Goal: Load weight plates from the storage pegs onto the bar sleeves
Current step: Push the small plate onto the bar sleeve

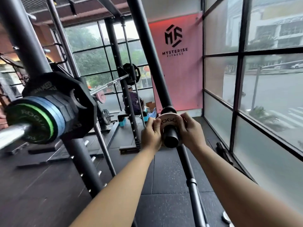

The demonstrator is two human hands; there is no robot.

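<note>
As the left hand (151, 134) and right hand (191, 131) pinched its edges, the small pale plate (168, 120) between them, round a black peg (171, 138), read "ROGU".

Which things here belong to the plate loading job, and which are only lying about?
Job: small white plate, black peg, left hand, right hand, bar sleeve, green-rimmed plate on it.
Lying about: pink plate, blue block, cardboard box.
</note>
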